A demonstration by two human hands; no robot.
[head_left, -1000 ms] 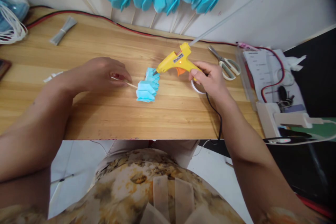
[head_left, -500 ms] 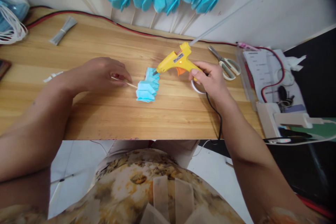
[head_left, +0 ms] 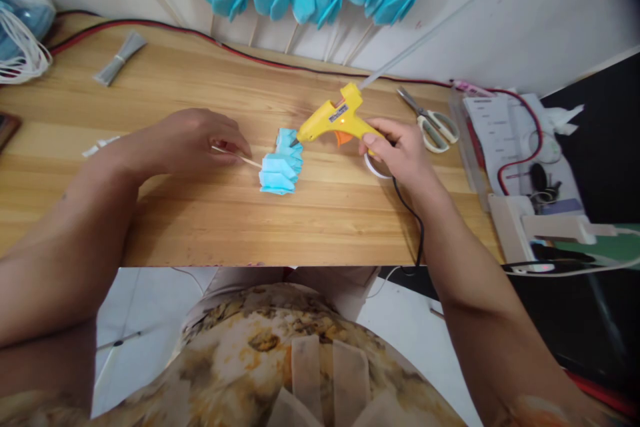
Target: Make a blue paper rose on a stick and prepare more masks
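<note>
The fingers of my left hand (head_left: 200,140) pinch a thin, pale wooden stick (head_left: 251,163); the exact thumb contact is hidden. The stick runs to a light-blue, layered, paper-like flower (head_left: 280,172), lying on its side on the wood-grain tabletop (head_left: 320,227) between both hands. Gripping by the stick presumably steadies the flower and keeps fingertips clear of heat.

The fingers of my right hand (head_left: 400,150) are wrapped round the lower handle of a yellow plastic glue gun (head_left: 330,118). Its orange trigger (head_left: 344,139) sits ahead of the visible fingers; I cannot tell whether any finger presses it. The gun is angled so that its dark nozzle (head_left: 294,143) meets the flower's far petals, likely for close placement of glue. A translucent glue rod (head_left: 390,65) projects from the rear.

Compared with half a second ago, the nozzle sits marginally lower and further left. The left-hand grip is unchanged.
</note>
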